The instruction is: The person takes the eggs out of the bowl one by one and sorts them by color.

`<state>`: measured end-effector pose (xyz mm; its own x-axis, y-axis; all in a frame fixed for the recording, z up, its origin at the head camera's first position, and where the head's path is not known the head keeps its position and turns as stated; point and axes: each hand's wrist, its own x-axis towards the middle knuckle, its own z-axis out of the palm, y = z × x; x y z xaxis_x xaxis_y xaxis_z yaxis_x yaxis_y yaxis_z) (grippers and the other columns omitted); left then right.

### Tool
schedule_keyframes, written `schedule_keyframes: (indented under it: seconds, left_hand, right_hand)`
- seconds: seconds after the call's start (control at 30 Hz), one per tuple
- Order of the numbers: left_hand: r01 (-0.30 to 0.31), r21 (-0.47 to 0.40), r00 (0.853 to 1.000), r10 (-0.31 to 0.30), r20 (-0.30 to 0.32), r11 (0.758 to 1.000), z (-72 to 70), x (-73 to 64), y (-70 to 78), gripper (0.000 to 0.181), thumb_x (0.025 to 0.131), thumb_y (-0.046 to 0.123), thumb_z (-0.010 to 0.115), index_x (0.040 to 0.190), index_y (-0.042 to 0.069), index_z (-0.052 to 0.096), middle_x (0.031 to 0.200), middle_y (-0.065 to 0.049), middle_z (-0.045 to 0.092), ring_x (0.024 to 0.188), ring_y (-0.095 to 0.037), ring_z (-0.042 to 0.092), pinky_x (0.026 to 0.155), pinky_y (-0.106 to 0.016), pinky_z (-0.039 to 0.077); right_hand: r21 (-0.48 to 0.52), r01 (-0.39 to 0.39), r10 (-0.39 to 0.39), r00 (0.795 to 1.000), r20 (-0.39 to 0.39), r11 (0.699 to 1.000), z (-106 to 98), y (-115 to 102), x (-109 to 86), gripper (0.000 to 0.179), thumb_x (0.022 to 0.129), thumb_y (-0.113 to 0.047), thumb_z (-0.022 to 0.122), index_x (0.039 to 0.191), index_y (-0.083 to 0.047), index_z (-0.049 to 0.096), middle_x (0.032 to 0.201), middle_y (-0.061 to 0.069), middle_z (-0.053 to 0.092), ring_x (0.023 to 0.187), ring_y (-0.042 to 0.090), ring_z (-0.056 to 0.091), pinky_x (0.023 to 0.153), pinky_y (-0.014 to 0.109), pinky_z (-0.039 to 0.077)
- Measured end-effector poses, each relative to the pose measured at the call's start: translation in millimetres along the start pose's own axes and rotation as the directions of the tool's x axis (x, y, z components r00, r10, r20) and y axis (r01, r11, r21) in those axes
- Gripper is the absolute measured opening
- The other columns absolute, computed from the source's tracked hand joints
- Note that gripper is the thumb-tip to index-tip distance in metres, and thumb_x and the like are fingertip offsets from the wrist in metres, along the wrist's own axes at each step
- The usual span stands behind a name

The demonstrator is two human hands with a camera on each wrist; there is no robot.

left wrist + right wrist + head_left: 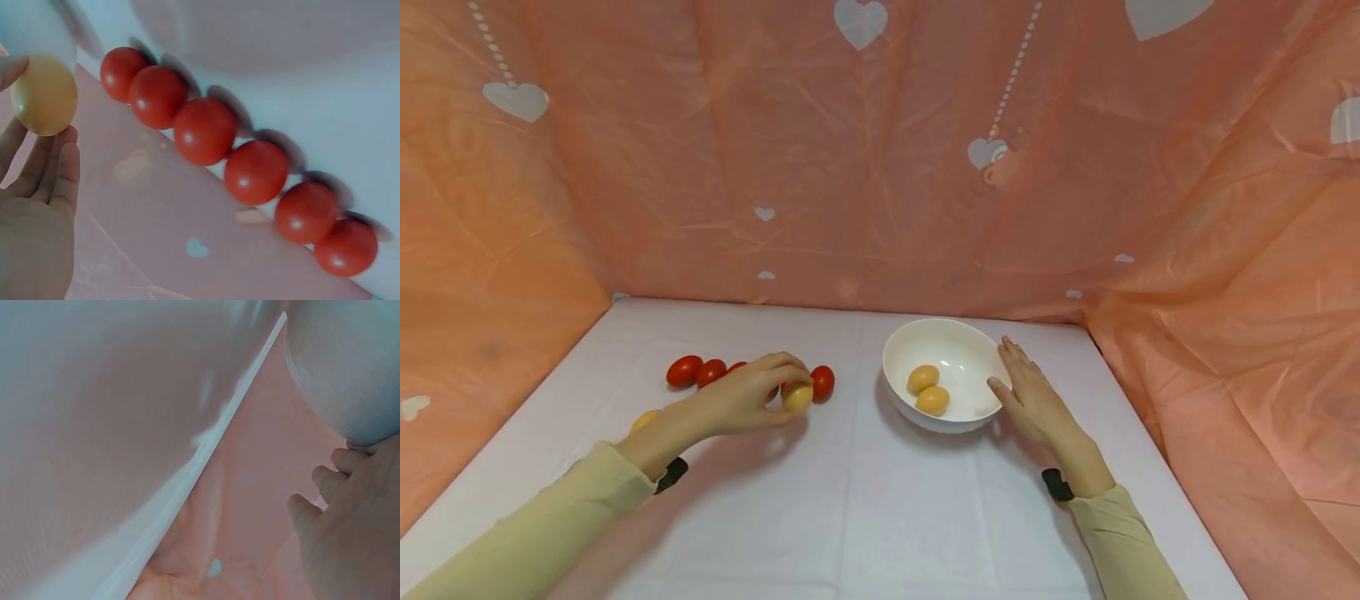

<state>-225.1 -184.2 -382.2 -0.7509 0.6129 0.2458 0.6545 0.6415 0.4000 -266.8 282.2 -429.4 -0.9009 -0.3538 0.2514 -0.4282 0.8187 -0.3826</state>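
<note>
My left hand [743, 397] pinches a yellow cherry tomato [798, 398] between thumb and fingertips, just above the table. In the left wrist view the same yellow cherry tomato [45, 95] is held at the left edge. Several red cherry tomatoes [205, 131] lie in a row beside that hand, some of them hidden behind it in the head view. With fairly straight fingers, my right hand [1037, 408] touches the right side of a white bowl [973, 371]. Two yellow cherry tomatoes [928, 389] lie inside the bowl. Another yellow cherry tomato [644, 419] is partly covered by my left forearm.
A white cloth [850, 517] covers the table. Orange-pink sheeting [865, 225] with pale hearts hangs behind the table and along both sides. The bowl stands toward the back, right of the red row.
</note>
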Motion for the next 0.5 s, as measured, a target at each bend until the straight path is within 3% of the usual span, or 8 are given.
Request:
schedule_keyframes:
  seconds: [0.3,0.5]
  left_hand:
    - [0.056,0.017,0.998,-0.056,0.024,0.998,-6.2,-26.5,-12.4,0.037,0.087,0.018,0.085,0.122,0.016,0.072,0.122,0.007,0.066,0.108,-0.014,0.063,0.093,-0.041,0.058]
    - [0.081,0.056,0.997,-0.081,-0.006,0.995,-11.6,-47.0,-21.0,0.038,0.084,0.017,0.088,0.119,0.018,0.073,0.116,0.011,0.068,0.108,-0.014,0.062,0.094,-0.043,0.056]
  right_hand:
    - [-0.006,-0.004,0.004,1.0,0.007,1.0,0,0,0.3,0.071,0.111,-0.039,0.044,0.161,0.006,0.024,0.171,0.02,0.016,0.157,0.043,0.014,0.123,0.065,0.015]
    - [-0.006,-0.008,0.008,1.0,0.009,1.0,0,0,0.7,0.071,0.111,-0.04,0.043,0.162,0.005,0.023,0.172,0.02,0.016,0.157,0.043,0.013,0.123,0.064,0.015]
